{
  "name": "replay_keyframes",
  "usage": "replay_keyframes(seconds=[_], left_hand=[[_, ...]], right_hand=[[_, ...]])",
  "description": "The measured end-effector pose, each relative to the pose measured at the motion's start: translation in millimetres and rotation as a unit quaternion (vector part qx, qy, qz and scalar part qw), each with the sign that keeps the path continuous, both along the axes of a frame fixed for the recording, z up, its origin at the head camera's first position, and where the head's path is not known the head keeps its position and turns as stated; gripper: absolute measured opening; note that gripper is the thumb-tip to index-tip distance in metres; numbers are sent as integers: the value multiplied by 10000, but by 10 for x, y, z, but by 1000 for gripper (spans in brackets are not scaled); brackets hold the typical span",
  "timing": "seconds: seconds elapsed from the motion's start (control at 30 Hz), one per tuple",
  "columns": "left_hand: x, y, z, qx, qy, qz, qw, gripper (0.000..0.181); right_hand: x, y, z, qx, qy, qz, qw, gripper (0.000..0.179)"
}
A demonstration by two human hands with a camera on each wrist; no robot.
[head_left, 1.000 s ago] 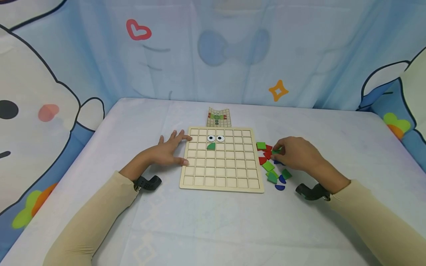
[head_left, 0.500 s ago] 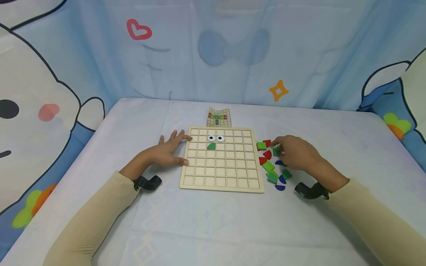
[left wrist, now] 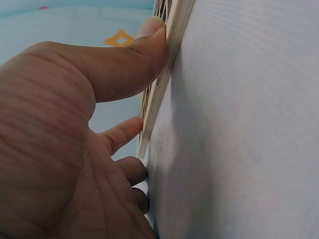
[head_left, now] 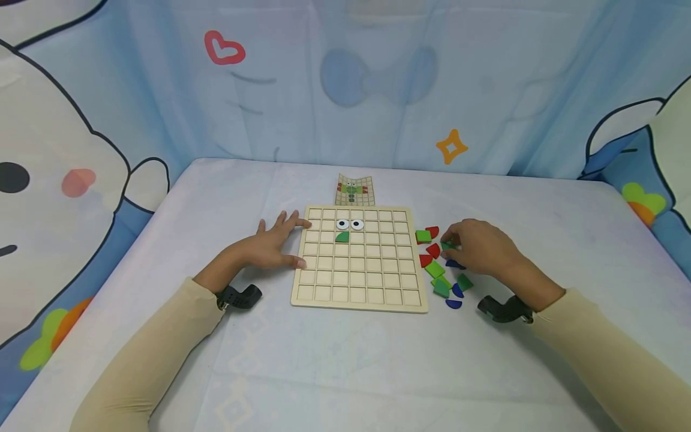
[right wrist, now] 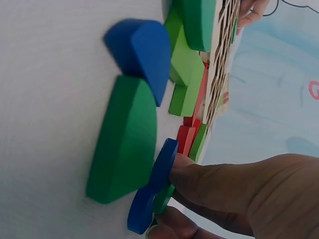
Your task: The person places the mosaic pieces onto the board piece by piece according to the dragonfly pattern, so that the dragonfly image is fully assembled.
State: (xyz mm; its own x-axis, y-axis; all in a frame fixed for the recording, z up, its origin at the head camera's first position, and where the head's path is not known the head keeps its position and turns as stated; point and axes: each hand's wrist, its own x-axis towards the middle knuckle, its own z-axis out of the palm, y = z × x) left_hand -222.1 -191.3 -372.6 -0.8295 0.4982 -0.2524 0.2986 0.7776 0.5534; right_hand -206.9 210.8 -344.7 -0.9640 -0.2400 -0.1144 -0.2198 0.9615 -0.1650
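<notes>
Right hand pinching a green piece.
It has left the red piece, suggesting selection; spread left hand touches the board.

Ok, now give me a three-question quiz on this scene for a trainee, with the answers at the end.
1. Multiple choice: what is the left hand touching? A. the curtain; B. the board; C. a blue piece.
2. True or false: the small card lies by the far edge of the board.
3. Count and color: in the head view, how many eye pieces sit on the board, and what color is the other piece, just below one of them?

Key: 1. B. 2. True. 3. Two; green.
</notes>
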Motion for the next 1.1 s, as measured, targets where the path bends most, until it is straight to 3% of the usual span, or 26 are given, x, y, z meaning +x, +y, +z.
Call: replay_keyframes(seconds=[0.7, 1.1], left_hand=[[-12, -3, -16, 16, -20, 0, 10000, 81], [-14, -9, -18, 16, -32, -1, 10000, 81]], right_hand=[[5, -8, 51, 9, -71, -65, 10000, 39], [22, -170, 81, -431, 218, 188, 9987, 42]])
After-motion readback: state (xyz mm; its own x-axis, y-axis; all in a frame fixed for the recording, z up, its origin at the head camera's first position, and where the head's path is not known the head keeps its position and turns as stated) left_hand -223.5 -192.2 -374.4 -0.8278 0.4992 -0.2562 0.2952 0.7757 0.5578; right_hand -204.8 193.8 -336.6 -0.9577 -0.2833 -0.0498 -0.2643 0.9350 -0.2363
